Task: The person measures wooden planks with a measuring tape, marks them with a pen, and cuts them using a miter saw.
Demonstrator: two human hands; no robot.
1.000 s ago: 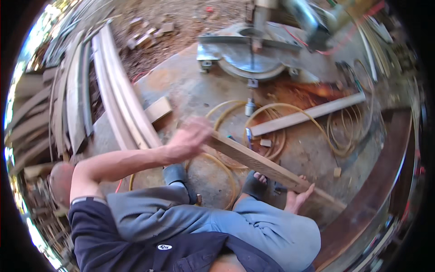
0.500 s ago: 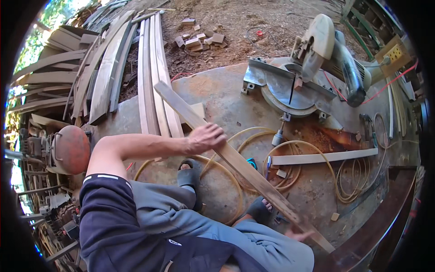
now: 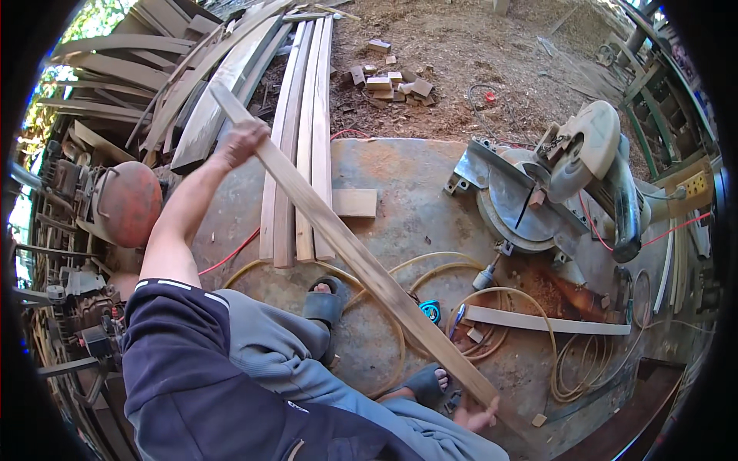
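Note:
A long, narrow wooden board (image 3: 346, 253) slants across the front of my body, from far left to near right. Its far part is gripped from above by my left hand (image 3: 244, 143), the arm stretched out. Low down near my knee, my right hand (image 3: 478, 416) is at the board's edge, fingers curled against it and partly hidden. The board's near end is blurred. Beneath the board's middle, a teal tape measure (image 3: 430, 310) lies on the concrete floor.
A miter saw (image 3: 573, 169) stands at the right. Several planks (image 3: 306, 138) lie at the far left, beside a wood block (image 3: 354, 203). Yellowish hose (image 3: 550, 307) loops near a pale wooden strip (image 3: 547, 320). A reddish round tank (image 3: 129, 203) is at left.
My left hand has moved out to the far left, closer to the board's far end. That end has swung up and left. The whole view has shifted too.

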